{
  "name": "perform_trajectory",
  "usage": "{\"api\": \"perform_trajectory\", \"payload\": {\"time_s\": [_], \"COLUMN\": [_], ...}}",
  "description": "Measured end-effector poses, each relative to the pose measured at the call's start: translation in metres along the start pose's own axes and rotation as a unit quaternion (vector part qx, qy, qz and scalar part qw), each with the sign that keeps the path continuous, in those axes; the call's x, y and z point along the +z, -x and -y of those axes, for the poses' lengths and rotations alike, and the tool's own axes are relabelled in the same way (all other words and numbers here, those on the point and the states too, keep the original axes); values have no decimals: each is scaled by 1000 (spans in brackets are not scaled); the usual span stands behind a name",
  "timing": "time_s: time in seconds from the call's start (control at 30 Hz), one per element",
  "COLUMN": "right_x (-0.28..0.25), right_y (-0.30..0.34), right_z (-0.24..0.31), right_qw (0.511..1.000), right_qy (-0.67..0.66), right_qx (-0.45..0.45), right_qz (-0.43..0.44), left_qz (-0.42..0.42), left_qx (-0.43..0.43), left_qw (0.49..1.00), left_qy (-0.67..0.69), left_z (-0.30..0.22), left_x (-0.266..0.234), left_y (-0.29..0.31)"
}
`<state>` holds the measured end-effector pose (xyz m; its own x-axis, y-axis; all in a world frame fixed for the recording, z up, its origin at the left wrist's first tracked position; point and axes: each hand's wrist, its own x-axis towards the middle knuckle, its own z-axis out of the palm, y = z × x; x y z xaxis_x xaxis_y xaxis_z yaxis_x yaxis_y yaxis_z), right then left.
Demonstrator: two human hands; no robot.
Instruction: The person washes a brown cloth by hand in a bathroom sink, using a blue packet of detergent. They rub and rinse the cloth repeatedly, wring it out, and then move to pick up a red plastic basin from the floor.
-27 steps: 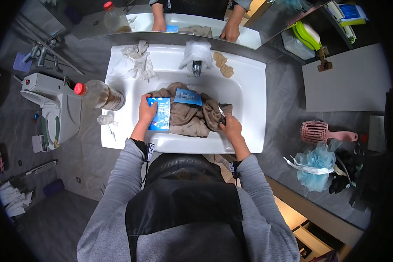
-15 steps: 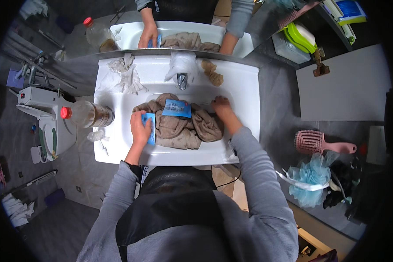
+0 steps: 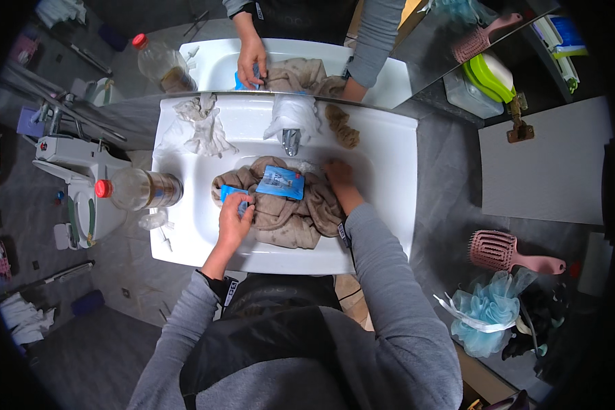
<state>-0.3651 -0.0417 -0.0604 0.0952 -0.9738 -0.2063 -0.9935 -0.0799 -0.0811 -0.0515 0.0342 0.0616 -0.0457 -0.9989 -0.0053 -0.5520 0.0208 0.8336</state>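
A rumpled grey-brown cloth (image 3: 287,227) lies bunched in the white sink (image 3: 393,225). On top of it rests a flat blue packet (image 3: 280,182). At the cloth's left side my left hand (image 3: 236,219) pinches a second blue packet (image 3: 233,192), partly covered by my fingers. My right hand (image 3: 340,181) reaches down into the basin, beside the cloth's right edge and right of the tap (image 3: 290,141). Its fingers are in shadow and I cannot make out whether they grip anything.
A white cloth (image 3: 295,116) wraps the tap's base. On the sink's back ledge lie a crumpled white cloth (image 3: 208,130) and a brown one (image 3: 342,126). A red-capped bottle (image 3: 143,189) stands at left. Rightward are a pink hairbrush (image 3: 512,253) and blue bath puff (image 3: 488,311).
My left hand has shifted up and right over the cloth's edge, tilting its packet. My right hand has drawn slightly left, toward the tap. The whole view has moved a little.
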Motion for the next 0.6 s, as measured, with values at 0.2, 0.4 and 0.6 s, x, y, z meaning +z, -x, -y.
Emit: {"api": "perform_trajectory", "payload": {"time_s": [0.2, 0.4, 0.6], "right_x": [9, -56, -179], "right_y": [-2, 15, 91], "right_z": [-2, 5, -31], "right_qw": [995, 995, 868], "right_qy": [32, 58, -477], "right_qx": [-75, -26, 33], "right_qz": [-54, 74, 133], "left_qz": [3, 12, 10], "left_qx": [-10, 8, -37], "left_qw": [1000, 999, 998], "left_qy": [8, 39, 58], "left_z": [2, -3, -7], "left_x": [2, 0, -10], "left_y": [4, -1, -4]}}
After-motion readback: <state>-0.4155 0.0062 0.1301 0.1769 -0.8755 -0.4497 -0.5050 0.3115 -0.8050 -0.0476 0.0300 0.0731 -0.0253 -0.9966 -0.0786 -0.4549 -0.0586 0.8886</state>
